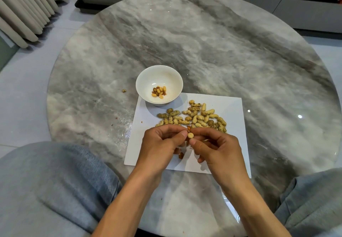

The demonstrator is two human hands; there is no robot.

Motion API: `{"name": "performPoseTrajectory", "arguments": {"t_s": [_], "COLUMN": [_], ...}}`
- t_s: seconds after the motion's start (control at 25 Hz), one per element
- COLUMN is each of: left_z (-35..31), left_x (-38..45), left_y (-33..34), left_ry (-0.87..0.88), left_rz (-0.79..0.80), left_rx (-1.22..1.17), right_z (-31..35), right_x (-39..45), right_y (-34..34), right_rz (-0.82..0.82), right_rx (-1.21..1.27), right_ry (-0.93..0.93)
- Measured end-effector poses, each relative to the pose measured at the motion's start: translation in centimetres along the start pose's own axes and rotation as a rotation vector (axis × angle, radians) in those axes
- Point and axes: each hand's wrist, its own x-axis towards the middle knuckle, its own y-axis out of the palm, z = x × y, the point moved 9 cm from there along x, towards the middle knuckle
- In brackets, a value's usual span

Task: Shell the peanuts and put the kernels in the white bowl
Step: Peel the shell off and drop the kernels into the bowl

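Round grey marble table (212, 42), sheet of white paper (235, 140) on its near side. White bowl (148, 78) sits at the paper's far-left corner, partly on the sheet, a few kernels (159, 91) in the bottom. Pile of unshelled peanuts (194, 116) on the paper, just right of and nearer than the bowl. Left hand (159, 146) and right hand (220, 147) meet over the paper's near half, both pinching one pale peanut (190, 135) between thumbs and fingertips. Shell bits (180, 153) lie on the paper under the hands. One stray crumb (123, 90) on the table left of the bowl.
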Motion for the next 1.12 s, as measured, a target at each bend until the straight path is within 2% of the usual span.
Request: {"name": "performPoseTrajectory", "arguments": {"t_s": [0.16, 0.4, 0.64, 0.84, 1.12], "left_z": [-0.9, -3.6, -4.8, -5.0, -3.8], "left_x": [-0.2, -0.9, -1.8, -1.8, -1.0], "left_y": [0.5, 1.4, 1.4, 1.2, 1.0], "left_ry": [0.067, 0.473, 0.628, 0.611, 0.374], "left_rz": [0.065, 0.098, 0.072, 0.055, 0.068], "left_rx": [0.009, 0.368, 0.369, 0.292, 0.011], "right_z": [0.7, 0.5, 0.2, -0.4, -1.0], "right_x": [0.1, 0.5, 0.5, 0.1, 0.0], "right_y": [-0.5, -1.1, -1.0, -0.6, -0.3], "right_rz": [-0.056, -0.023, 0.017, -0.046, -0.058], "right_rx": [-0.063, -0.005, 0.175, 0.338, 0.488], "right_ry": [-0.061, 0.034, 0.081, 0.124, 0.211]}}
